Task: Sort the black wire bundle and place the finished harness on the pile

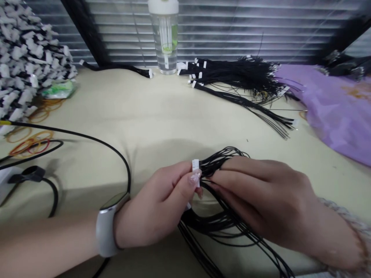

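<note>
A white plug connector [195, 165] sits between the thumb and fingers of my left hand [162, 200], which is closed on it. Thin black wires [226, 154] run out of its right side. My right hand [266, 200] is closed on these wires just right of the connector; its fingertips are partly hidden behind the hand. Below, more black wires [214, 224] loop under both hands and trail off toward the bottom edge. Part of another white connector [188, 206] shows under my left hand.
Bundled black wire harnesses [237, 73] lie at the back beside a clear water bottle [167, 42]. A heap of white connectors [26, 58] fills the back left, near rubber bands [31, 143]. A purple plastic sheet [333, 112] covers the right. A black cable [95, 137] crosses the left.
</note>
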